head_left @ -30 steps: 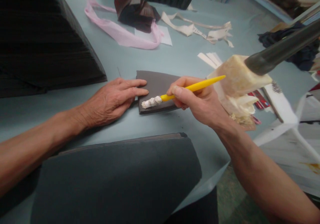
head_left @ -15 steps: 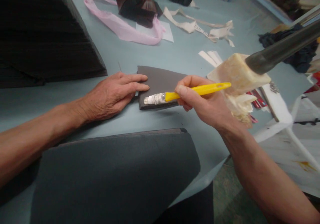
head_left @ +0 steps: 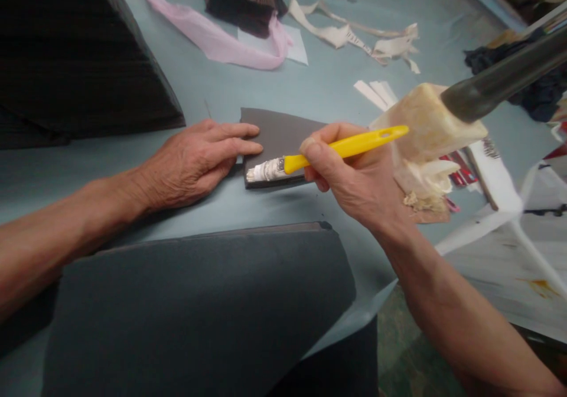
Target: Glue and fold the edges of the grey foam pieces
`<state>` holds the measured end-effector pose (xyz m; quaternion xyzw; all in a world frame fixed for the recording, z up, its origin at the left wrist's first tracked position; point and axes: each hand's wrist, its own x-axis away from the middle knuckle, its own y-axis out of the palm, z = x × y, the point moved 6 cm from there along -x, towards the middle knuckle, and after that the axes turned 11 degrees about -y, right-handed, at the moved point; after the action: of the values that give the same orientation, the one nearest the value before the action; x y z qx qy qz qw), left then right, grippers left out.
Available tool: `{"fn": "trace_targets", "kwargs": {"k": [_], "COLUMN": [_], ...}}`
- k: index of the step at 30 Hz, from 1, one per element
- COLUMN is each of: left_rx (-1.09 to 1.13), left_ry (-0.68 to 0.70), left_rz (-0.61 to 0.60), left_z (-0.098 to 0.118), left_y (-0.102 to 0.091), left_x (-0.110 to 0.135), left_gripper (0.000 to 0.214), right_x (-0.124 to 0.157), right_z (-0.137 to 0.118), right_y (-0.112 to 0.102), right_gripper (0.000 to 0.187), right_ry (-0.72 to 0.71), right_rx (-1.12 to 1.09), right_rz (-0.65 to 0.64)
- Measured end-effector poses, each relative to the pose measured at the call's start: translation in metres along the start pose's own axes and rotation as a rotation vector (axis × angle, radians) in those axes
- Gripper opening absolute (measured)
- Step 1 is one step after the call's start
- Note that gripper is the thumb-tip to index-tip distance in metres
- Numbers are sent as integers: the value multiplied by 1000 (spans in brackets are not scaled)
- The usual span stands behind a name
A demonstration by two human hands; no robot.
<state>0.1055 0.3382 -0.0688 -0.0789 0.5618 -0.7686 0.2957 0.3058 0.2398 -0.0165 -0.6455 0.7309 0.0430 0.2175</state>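
My right hand [head_left: 349,169] grips the yellow handle of a brush [head_left: 345,147], whose white-caked bristle end rests on the near left corner of a dark grey sheet piece [head_left: 283,128]. The left end of that piece is under the fingertips of my left hand [head_left: 201,158], which lies with its fingers stretched out. Part of the piece is hidden behind my right hand. Closer to me lies a larger dark panel [head_left: 204,308], with a thin layered edge showing along its far side.
A tall stack of dark sheets [head_left: 80,60] stands at the left. Pink cloth [head_left: 248,54] and pale strips [head_left: 336,33] lie farther back. A yellowed container [head_left: 438,125] with a dark rod [head_left: 500,84] stands right, beyond my right hand. The table edge [head_left: 354,320] runs near me.
The brush tip has shifted slightly left along the near edge of the grey piece. My left hand stays on the piece; the whole view has moved a little.
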Motion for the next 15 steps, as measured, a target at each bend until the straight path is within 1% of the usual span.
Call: {"fn": "trace_targets", "kwargs": {"k": [3,7,9,13,15], "left_rx": [6,15,24,50,46], "left_ry": [21,-4,-6,11,16], "left_rz": [-8,27,23,20,22], "left_z": [1,-1,-1,-2,-1], "left_y": [1,-1,0,0,0], "left_x": [0,-1,-1,-1,-2], "left_gripper": [50,50,48,47,47], "right_x": [3,7,7,6,5], "right_z": [3,0,-4,-6,-4], "right_y": [-7,-17,-15,-1,0], "right_gripper": [50,44,45,49,50], "right_ry": [2,-27,-50,-48,-40], "right_rx": [23,77,88,59,50], "right_rz": [15,53,60,-3,-27]}}
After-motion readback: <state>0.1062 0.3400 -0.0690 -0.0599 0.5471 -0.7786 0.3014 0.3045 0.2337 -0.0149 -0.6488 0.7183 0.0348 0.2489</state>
